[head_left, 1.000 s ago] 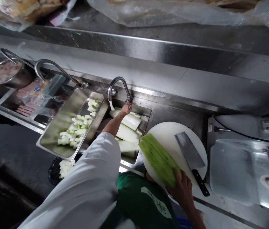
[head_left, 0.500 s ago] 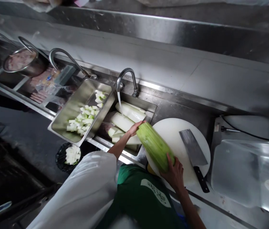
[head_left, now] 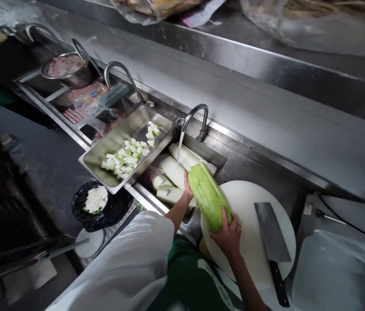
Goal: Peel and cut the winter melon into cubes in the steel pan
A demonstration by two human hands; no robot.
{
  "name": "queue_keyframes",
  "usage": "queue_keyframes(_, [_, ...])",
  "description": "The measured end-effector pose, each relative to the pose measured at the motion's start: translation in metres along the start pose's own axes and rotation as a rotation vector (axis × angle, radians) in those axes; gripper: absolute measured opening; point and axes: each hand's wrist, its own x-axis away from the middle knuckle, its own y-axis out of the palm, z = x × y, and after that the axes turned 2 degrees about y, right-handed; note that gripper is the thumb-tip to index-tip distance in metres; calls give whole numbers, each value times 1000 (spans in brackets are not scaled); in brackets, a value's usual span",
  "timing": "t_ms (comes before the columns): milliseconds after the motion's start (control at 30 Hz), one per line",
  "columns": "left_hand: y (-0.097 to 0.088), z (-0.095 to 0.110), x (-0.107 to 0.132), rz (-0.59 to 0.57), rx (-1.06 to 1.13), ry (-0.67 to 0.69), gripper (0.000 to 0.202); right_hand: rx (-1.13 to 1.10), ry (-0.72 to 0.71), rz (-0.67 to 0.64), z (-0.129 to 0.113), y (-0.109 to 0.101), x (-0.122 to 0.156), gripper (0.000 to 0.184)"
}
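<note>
A long pale-green gourd (head_left: 209,196) is held between my two hands, tilted over the left edge of the round white cutting board (head_left: 247,263). My left hand (head_left: 189,186) is closed around its far end, beside the sink. Near the lower end, my right hand (head_left: 227,235) grips it with the fingers spread over its side. On the board lies a cleaver (head_left: 271,233) with a black handle. Several peeled whitish gourd pieces (head_left: 171,170) rest in the sink (head_left: 221,163), under water running from a curved faucet (head_left: 198,113).
A steel pan (head_left: 87,163) of gourd cubes sits left of the sink. Below it stands a black-lined bin (head_left: 117,216) with a container of white pieces (head_left: 95,199). Further left are a meat-filled pot (head_left: 80,77) and bagged items. A metal shelf (head_left: 234,54) runs overhead.
The view has shifted, so the sink and board appear lower and further right. Both hands still hold the gourd, which now stands a little steeper in view. Water keeps running.
</note>
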Motion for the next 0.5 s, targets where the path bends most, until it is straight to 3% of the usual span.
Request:
queue_keyframes(100, [-32,25,-11,118,174,60,106,-15,-68,35,-26,-4,-38,100])
queue_keyframes(267, [-87,73,-25,180,380,133,100,-69,-176,97,-87,-13,-108,102])
queue_keyframes(367, [-107,94,-29,311,555,232,94,-91,-210,117,-124,-14,-142,103])
queue_keyframes(500, [-124,105,-33,449,841,286,93,-152,-231,135,-159,-8,-174,105])
